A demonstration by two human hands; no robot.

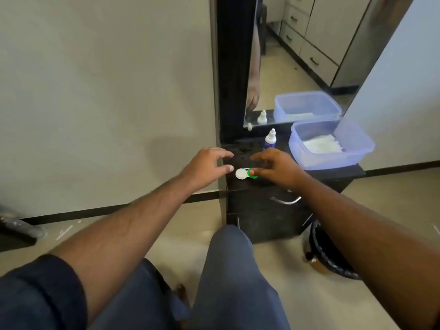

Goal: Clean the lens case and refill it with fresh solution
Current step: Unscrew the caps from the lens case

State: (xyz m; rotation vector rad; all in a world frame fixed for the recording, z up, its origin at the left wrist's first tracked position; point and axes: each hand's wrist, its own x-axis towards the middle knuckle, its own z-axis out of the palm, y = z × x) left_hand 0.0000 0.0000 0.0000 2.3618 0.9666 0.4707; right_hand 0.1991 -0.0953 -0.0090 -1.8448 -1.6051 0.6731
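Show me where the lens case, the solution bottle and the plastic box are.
lens case (pixel 241 173), head view, on its white cap.
solution bottle (pixel 270 142), head view, on its body.
plastic box (pixel 333 161), head view, on its front wall.

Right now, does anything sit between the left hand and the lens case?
Nothing visible does. The left hand hovers just left of the lens case, with bare dark countertop between them; the right hand touches its green cap.

- Lens case (pixel 242 173) – smooth white plastic, under the right hand's fingertips.
- Tub (pixel 357 153) beyond that grip – translucent bluish plastic.
- Cabinet top (pixel 333 173) – dark, faintly glossy.
- Drawer handle (pixel 285 201) – shiny metal.
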